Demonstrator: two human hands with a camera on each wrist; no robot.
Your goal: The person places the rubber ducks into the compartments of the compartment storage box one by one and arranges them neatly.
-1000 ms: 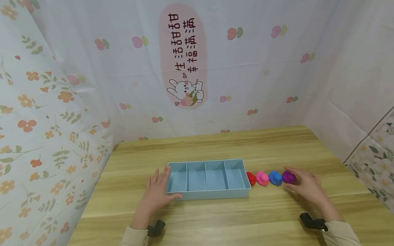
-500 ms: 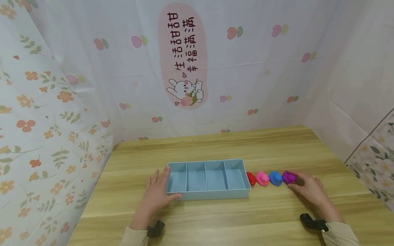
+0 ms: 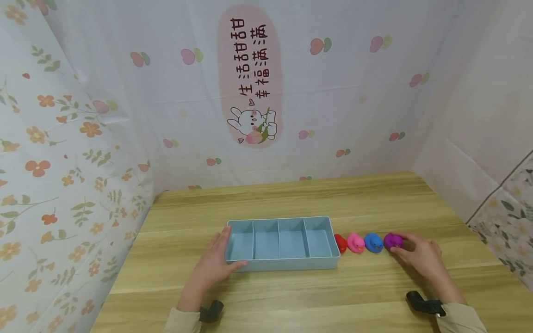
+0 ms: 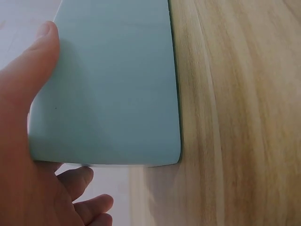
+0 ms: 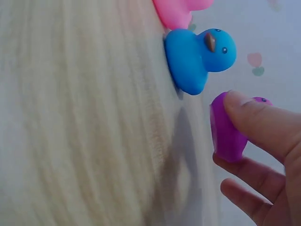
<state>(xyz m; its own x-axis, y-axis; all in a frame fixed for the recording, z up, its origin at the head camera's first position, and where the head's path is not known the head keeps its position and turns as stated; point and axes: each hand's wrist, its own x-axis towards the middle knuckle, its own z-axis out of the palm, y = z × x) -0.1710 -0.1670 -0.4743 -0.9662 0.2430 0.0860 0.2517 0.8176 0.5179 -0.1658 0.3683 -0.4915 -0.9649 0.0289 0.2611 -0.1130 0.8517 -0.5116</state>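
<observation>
- Since the earliest frame the right hand (image 3: 424,256) has closed in: its thumb and fingers stood apart around the purple duck (image 3: 389,240) then, and they pinch it now.
- The purple duck is at the far right end of the row; the right wrist view shows it between thumb and fingers, tilted, though whether its base has fully left the table (image 3: 287,300) I cannot tell.
- Just beside it sits the blue duck (image 3: 374,242), then the pink duck (image 3: 355,242), then the red duck (image 3: 340,243), partly hidden by the end of the tray (image 3: 287,264).
- The tray has four compartments in a line; the left hand (image 3: 211,266) rests at its left end, thumb along the near wall, fingers extended and apart.
- The step in hand looks like picking up the purple duck, at its very start.
- The next move would call for a steady pinch and a straight lift, keeping off the blue duck, while the left hand steadies the tray.
</observation>
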